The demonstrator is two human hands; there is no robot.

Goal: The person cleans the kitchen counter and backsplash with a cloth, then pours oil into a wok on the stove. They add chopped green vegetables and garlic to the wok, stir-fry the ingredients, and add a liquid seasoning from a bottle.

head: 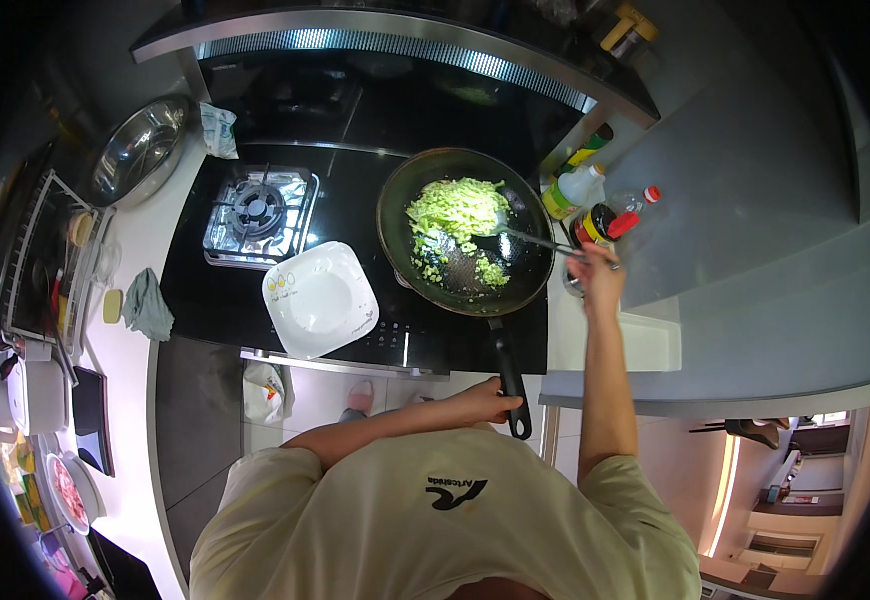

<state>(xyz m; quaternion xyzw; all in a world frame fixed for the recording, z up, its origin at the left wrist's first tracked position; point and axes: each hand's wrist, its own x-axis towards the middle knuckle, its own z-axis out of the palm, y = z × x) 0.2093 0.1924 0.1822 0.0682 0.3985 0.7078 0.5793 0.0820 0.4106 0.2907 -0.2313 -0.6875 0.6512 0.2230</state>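
My left hand (489,403) is closed round the black handle of a large frying pan (472,300), which stands on the right side of the black glass gas hob (345,180). With my right hand (598,271) I hold the handle of a metal spatula (536,239); its blade touches the chopped green vegetable (459,208). Most of the pieces lie heaped in the upper middle of the pan, with smaller bits scattered below. Left of the pan, a white squarish dish (320,304) rests on the hob, overhanging its front edge slightly. The burner under the pan is hidden.
Several bottles (571,191) stand right of the pan, close to my right hand. An uncovered burner (257,208) is at the hob's left. On the left counter are a steel bowl (142,154), a grey-green cloth (148,306) and a dish rack (44,255). The range hood (405,45) spans the back.
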